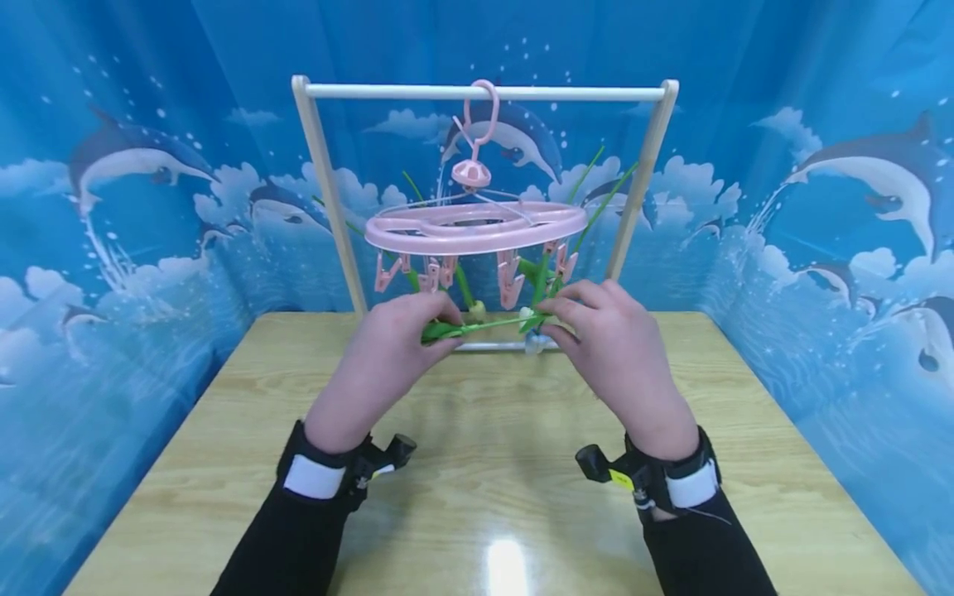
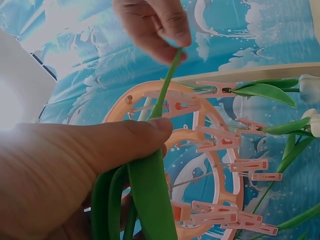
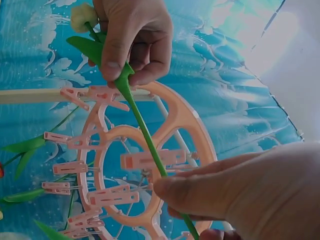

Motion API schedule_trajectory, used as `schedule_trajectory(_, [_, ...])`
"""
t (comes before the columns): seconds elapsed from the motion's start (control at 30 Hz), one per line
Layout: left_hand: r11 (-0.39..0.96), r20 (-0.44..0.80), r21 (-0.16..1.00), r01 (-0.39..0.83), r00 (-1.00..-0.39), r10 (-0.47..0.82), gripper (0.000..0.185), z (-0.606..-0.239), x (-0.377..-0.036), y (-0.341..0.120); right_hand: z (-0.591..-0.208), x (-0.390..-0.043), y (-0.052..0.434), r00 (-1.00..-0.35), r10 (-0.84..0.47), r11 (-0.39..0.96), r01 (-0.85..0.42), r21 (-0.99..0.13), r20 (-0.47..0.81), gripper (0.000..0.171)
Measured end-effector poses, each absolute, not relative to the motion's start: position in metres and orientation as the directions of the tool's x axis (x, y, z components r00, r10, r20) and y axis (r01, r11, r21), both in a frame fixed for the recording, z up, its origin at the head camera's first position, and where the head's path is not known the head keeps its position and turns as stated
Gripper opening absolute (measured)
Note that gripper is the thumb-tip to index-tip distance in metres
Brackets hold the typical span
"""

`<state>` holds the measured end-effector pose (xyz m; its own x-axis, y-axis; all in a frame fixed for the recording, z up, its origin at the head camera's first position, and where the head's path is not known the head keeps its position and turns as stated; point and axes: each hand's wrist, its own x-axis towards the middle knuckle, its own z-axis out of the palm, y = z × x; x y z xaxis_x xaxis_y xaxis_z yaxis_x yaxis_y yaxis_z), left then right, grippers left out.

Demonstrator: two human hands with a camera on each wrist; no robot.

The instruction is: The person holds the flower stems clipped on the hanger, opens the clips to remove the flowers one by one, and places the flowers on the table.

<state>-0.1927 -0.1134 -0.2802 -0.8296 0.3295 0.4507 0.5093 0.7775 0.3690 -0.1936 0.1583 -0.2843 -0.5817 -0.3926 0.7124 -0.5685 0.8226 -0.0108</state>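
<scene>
Stretched between both hands is an artificial tulip with a green stem point(image 1: 493, 324). My left hand point(image 1: 398, 335) grips it round the broad leaves point(image 2: 150, 195), close to the pale yellow bloom point(image 3: 84, 18). Thumb and fingers of my right hand point(image 1: 614, 343) pinch the stem toward its thin end. Just beyond the hands, a pink round drying hanger point(image 1: 477, 242) hangs by its hook from a bar. Pink clothespins point(image 1: 509, 281) dangle from its ring. Several of them clip other tulips, including a white one point(image 2: 311, 89), blooms downward.
The hanger's white bar point(image 1: 387, 91) belongs to a wooden stand point(image 1: 328, 182) at the back of the wood-grain table point(image 1: 477, 430). Behind and on both sides hangs a blue curtain point(image 1: 224, 74) printed with dolphins. Stems of clipped tulips stick up past the ring.
</scene>
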Motion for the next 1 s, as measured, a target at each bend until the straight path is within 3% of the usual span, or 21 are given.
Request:
schedule_trajectory(0.17, [0.777, 0.472, 0.338, 0.531, -0.81, 0.348, 0.026, -0.28, -0.193, -0.117, -0.283, -0.195, 0.16, -0.651, -0.334, 0.857, -0.511, -0.069, 0.681, 0.014])
schedule_trajectory(0.43, [0.833, 0.631, 0.122, 0.539, -0.69, 0.354, 0.034, -0.283, -0.195, -0.124, -0.285, -0.192, 0.16, -0.7, -0.284, 0.872, -0.473, -0.127, 0.655, 0.01])
schedule_trajectory(0.77, [0.886, 0.581, 0.094, 0.453, -0.748, 0.321, 0.036, -0.281, -0.191, -0.125, -0.288, -0.191, 0.158, -0.731, -0.263, 0.877, -0.453, -0.16, 0.63, 0.009])
schedule_trajectory(1.0, [0.871, 0.533, 0.124, 0.474, -0.772, 0.345, 0.024, -0.278, -0.188, -0.123, -0.287, -0.191, 0.157, -0.722, -0.28, 0.854, -0.488, -0.179, 0.632, 0.009])
